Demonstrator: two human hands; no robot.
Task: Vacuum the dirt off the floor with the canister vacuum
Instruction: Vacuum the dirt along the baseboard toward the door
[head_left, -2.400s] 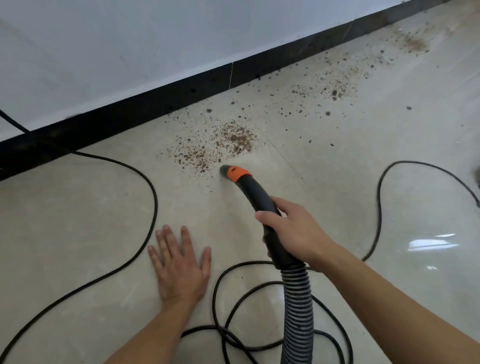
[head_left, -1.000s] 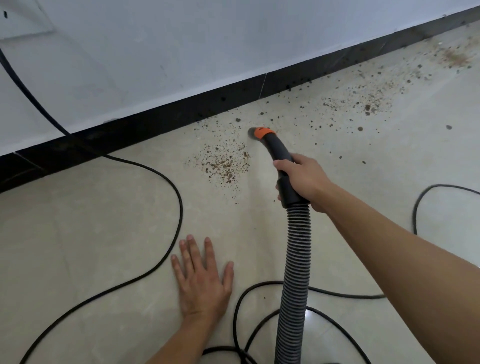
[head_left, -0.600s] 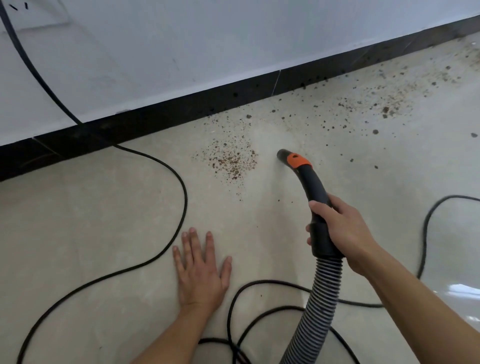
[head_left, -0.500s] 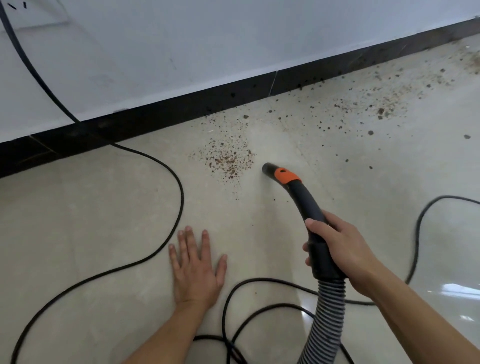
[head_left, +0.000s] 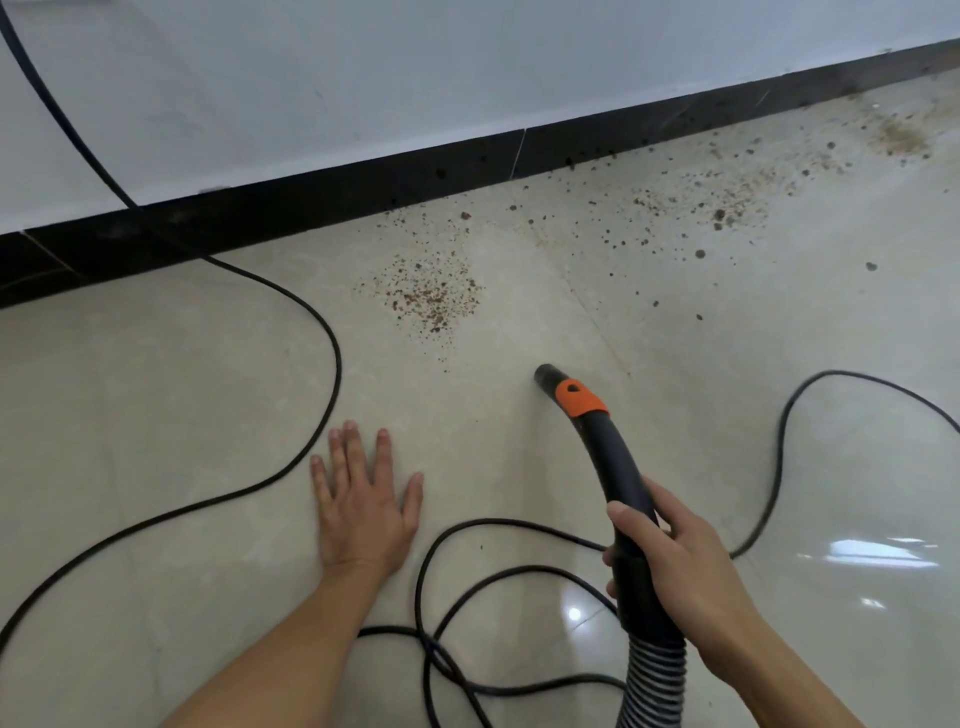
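Pulled the nozzle (head_left: 545, 375) back nearer and to the right since a moment ago, away from the brown dirt patch (head_left: 431, 299), leaving its mouth low over bare floor (head_left: 156, 395), short of the grains. Gripping the wand (head_left: 618, 483) with the right hand (head_left: 675, 566), fingers wrapped round it just above the hose (head_left: 655, 680); resting the left hand (head_left: 363, 504) flat on the floor, fingers straight, holding nothing. Seems far from done: yet to clear that patch and the scatter (head_left: 727, 208) stretching far right along the skirting (head_left: 311, 192).
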